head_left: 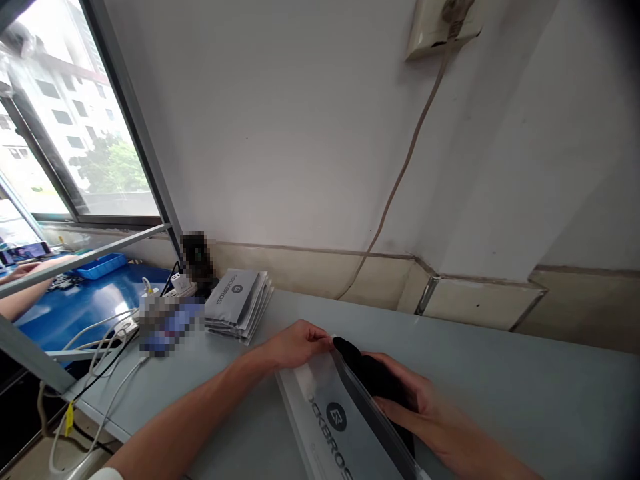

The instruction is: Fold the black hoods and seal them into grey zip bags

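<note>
A translucent plastic bag (320, 427) printed "ROCKBROS" lies on the grey table in front of me, its lower end cut off by the frame. My left hand (303, 343) pinches the bag's top corner between thumb and fingers. A folded black cloth item (377, 377) is at the bag's right-hand edge, partly inside or behind the plastic; I cannot tell which. My right hand (410, 403) grips the black cloth item, fingers behind it and thumb in front, close to the bag's edge.
A stack of packed ROCKBROS bags (235, 300) stands at the table's back left. Beside it are a blurred-out phone-like object (173, 327), a power strip and white cables (107, 347). Left, beyond a metal frame, another person's arm (25, 293) rests by a blue tray (103, 265).
</note>
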Demonstrator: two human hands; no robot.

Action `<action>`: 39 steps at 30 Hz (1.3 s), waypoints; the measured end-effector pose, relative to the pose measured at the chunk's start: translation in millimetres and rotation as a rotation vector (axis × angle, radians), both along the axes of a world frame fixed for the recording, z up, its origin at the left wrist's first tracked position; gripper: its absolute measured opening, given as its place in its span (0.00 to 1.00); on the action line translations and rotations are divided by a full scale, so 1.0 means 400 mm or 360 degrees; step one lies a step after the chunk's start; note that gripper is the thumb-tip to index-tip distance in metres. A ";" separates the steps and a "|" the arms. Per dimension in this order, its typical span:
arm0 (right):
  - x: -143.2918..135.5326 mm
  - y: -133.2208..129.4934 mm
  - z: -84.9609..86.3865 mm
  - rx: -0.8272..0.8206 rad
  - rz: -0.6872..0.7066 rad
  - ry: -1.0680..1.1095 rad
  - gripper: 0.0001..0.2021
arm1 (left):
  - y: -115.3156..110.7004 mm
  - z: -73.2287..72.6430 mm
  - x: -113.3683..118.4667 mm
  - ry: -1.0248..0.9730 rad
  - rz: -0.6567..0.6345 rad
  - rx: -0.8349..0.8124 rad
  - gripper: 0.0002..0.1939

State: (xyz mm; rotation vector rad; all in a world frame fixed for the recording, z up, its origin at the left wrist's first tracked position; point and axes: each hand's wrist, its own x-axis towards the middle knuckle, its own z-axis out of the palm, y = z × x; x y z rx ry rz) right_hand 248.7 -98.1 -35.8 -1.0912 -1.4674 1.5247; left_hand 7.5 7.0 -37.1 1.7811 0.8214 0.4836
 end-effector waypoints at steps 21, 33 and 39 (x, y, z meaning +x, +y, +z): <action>-0.020 -0.012 0.067 -0.0096 0.0404 0.0106 0.19 | -0.086 0.047 0.056 0.0138 0.0164 0.0722 0.20; -0.045 -0.010 0.038 -0.0002 0.0190 0.0057 0.15 | -0.102 0.042 0.074 0.0354 0.0231 0.0852 0.17; -0.050 -0.001 0.010 0.0059 0.0161 0.0203 0.15 | -0.100 0.041 0.079 0.0511 0.0354 0.0870 0.16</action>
